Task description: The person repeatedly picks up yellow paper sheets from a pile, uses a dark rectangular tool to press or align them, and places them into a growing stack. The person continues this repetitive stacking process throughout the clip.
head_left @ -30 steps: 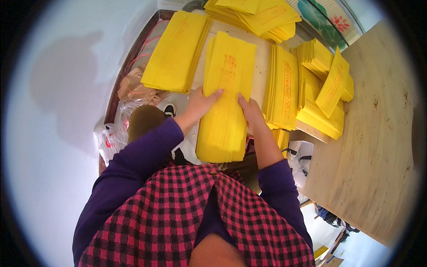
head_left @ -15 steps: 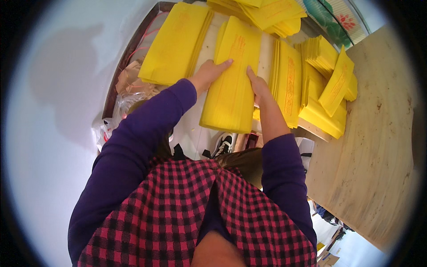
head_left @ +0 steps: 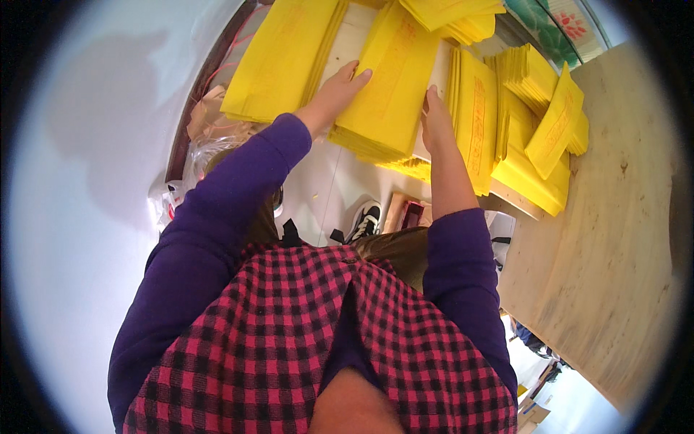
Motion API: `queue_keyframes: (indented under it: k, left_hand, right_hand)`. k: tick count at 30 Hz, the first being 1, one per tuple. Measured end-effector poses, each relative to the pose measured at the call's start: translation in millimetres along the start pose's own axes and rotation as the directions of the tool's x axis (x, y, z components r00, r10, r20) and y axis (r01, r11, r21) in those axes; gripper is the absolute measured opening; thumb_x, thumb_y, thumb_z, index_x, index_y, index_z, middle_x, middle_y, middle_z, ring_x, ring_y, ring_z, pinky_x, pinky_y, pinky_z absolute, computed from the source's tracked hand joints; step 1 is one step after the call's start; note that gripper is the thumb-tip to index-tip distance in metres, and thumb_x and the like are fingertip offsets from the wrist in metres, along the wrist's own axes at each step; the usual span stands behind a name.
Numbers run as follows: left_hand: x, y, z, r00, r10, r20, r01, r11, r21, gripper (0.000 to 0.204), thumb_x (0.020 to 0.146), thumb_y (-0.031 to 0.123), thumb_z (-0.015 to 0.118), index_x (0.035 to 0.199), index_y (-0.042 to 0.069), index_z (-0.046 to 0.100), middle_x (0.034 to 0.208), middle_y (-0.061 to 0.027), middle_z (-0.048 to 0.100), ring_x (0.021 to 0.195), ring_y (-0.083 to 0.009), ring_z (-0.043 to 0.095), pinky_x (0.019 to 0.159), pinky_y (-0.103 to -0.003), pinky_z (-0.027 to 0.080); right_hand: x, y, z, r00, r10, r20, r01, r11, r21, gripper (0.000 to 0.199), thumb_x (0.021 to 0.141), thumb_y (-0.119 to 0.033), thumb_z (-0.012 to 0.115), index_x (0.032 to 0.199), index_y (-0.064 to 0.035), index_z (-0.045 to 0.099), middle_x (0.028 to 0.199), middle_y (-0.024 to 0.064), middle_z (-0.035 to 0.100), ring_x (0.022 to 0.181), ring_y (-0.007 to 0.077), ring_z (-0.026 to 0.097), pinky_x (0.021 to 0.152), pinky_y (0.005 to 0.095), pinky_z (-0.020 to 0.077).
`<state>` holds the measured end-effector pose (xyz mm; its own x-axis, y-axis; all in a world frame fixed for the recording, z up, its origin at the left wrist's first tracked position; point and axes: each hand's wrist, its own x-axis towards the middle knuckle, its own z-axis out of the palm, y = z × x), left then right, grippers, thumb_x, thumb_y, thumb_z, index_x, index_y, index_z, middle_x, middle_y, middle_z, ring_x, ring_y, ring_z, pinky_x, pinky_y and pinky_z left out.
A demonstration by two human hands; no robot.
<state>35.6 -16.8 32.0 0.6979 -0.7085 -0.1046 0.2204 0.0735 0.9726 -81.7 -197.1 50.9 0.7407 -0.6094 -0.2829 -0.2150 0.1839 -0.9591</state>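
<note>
A stack of folded yellow paper sheets [head_left: 394, 76] with faint red print lies on a pale board, its near end over the board's edge. My left hand [head_left: 338, 94] is at its left side, fingers stretched out and the thumb touching the stack's edge. Along the right side runs my right hand [head_left: 437, 121], held upright with straight fingers, close against the paper. Neither hand is wrapped round the stack. A wider yellow stack [head_left: 282, 61] lies left of my left hand, and a narrow yellow stack with red print [head_left: 476, 119] is just right of my right hand.
More yellow bundles [head_left: 535, 137] lie heaped at the right, one tilted piece [head_left: 555, 123] on top. Others [head_left: 455, 14] are at the far edge. A wooden panel [head_left: 607, 217] stands at the right, a white wall [head_left: 87, 253] at the left. Clear plastic [head_left: 210, 155] lies beside the board.
The middle stack has moved away from me and lies down on the board. My hands have gone from gripping it to resting along its sides, fingers straighter.
</note>
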Motion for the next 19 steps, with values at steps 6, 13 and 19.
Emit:
queue_keyframes:
  k: [6,13,19]
  left_hand:
    - [-20.2,-13.5,10.5,0.991,0.130,-0.039,-0.126,0.987,0.099,0.072,0.090,0.039,0.050,0.136,-0.009,0.023,0.140,-0.0271,0.028,0.131,-0.0334,0.029,0.106,-0.033,0.025]
    - [-26.8,-17.5,15.3,0.957,0.282,-0.062,-0.229,0.872,0.434,0.072,0.091,0.038,0.048,0.135,-0.012,0.020,0.140,-0.0337,0.022,0.134,-0.0412,0.019,0.110,-0.038,0.016]
    - [-31.8,-20.0,12.6,0.973,0.223,-0.052,-0.192,0.918,0.347,0.070,0.091,0.036,0.048,0.135,-0.011,0.021,0.140,-0.0326,0.023,0.134,-0.0404,0.018,0.110,-0.038,0.017]
  right_hand:
    - [-25.6,13.9,12.5,0.982,-0.144,0.120,0.134,0.987,0.084,0.060,0.096,-0.039,0.039,0.138,0.0026,0.026,0.139,0.0152,0.035,0.127,0.0254,0.034,0.106,0.0332,0.0259]
    - [-26.2,19.1,14.4,0.997,-0.052,0.063,0.045,0.992,0.117,0.058,0.096,-0.038,0.038,0.139,-0.0009,0.024,0.138,0.0149,0.036,0.124,0.0254,0.038,0.100,0.0335,0.0342]
    - [-40.8,9.2,21.3,0.993,-0.053,0.106,0.052,0.999,0.015,0.060,0.095,-0.038,0.041,0.141,-0.0030,0.022,0.137,0.0136,0.037,0.123,0.0247,0.040,0.100,0.0340,0.0353]
